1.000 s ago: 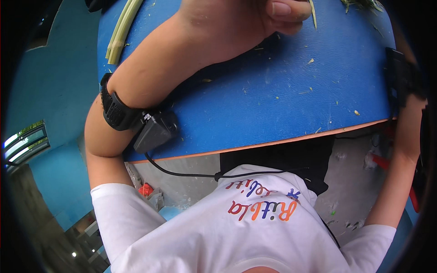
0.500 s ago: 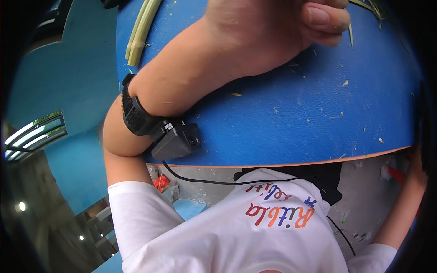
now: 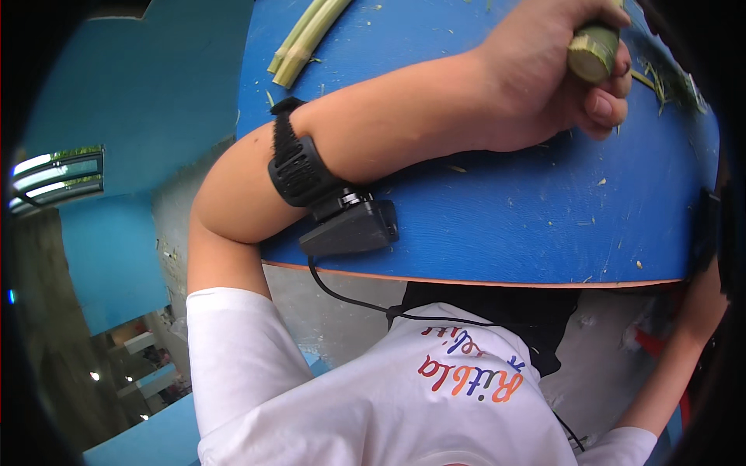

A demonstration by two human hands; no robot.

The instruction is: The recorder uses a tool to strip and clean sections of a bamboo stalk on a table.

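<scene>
- A thick green stalk (image 3: 593, 54), its pale cut end turned toward the camera, is held up over the far right part of a blue surface (image 3: 497, 217).
- The left hand (image 3: 536, 70) grips it, the fingers (image 3: 604, 107) curled closed around the stalk just behind its cut end.
- Beyond the hand, at upper right, lies a dark green tangle (image 3: 680, 89), apparently shredded leaves, though blur and the view's dark rim make it hard to read.
- Pale scraps (image 3: 602, 182) dot the surface in front of the hand.
- Two pale stalks (image 3: 311, 39) lie side by side near the surface's left edge, well apart from the hand.
- A black strap (image 3: 291, 159) rings the left forearm (image 3: 404, 116), carrying a small dark device (image 3: 350, 227) from which a black cable (image 3: 342, 297) runs across the front of a white shirt (image 3: 342, 388).
- The right forearm (image 3: 691, 311) rises along the right rim, beside the surface; the right hand is out of sight, and the state of its fingers cannot be told.
- Gray floor (image 3: 590, 342) shows below the surface's near edge; at far left, a slatted window (image 3: 58, 179) is set by a teal wall (image 3: 155, 78).
</scene>
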